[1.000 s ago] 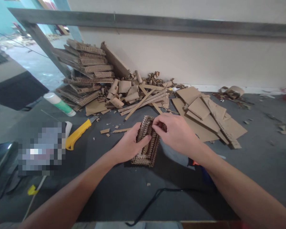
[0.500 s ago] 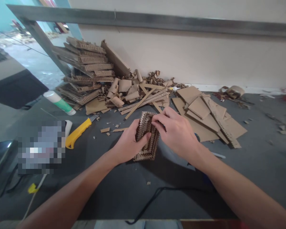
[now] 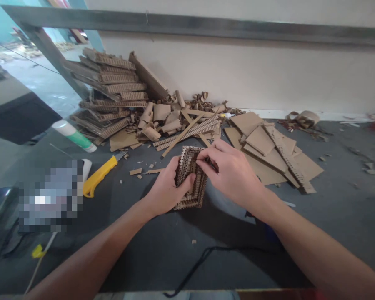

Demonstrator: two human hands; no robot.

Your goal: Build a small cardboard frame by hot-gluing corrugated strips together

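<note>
A small rectangular piece built of corrugated cardboard strips (image 3: 198, 194), with nested ridged layers, is held above the dark table in front of me. My left hand (image 3: 166, 187) grips its left side, the thumb lying across the inner layers. Around the upper right corner, my right hand (image 3: 228, 166) has thumb and forefinger pinched together at the inside edge. Whatever is between those fingertips is too small or hidden to make out. Thin cardboard strips (image 3: 187, 132) lie just beyond the hands.
On the left are a yellow utility knife (image 3: 100, 176), a white and green tube (image 3: 74, 136) and a blurred-out object (image 3: 50, 196). Stacked cardboard frames (image 3: 112, 87) and curled scraps (image 3: 162, 118) stand behind. Flat cardboard sheets (image 3: 262, 146) lie right; a black cord (image 3: 203, 256) runs along the front.
The view has shifted slightly, moving the table items a little left. My right fingertips are a bit lower and further left along the cardboard piece's inside edge; the left hand keeps its grip.
</note>
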